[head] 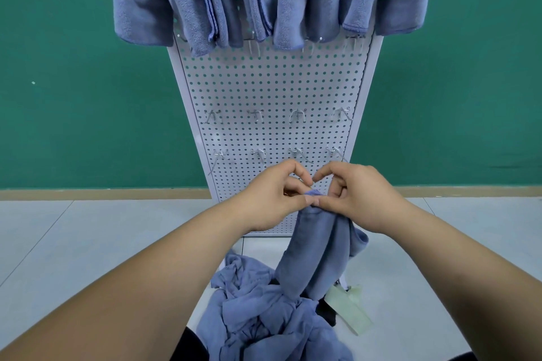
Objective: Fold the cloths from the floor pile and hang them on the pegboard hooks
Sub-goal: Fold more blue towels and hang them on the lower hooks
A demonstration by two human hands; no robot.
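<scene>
In front of the pegboard's (272,82) lowest hooks (297,152), we see the left hand (272,193) and right hand (357,199) touching, each pinching the top of one blue cloth (316,258). It hangs straight down, long axis vertical, toward the pile (258,316) at the pegboard's foot. Both hands are equally near; bare hooks sit just above.
</scene>
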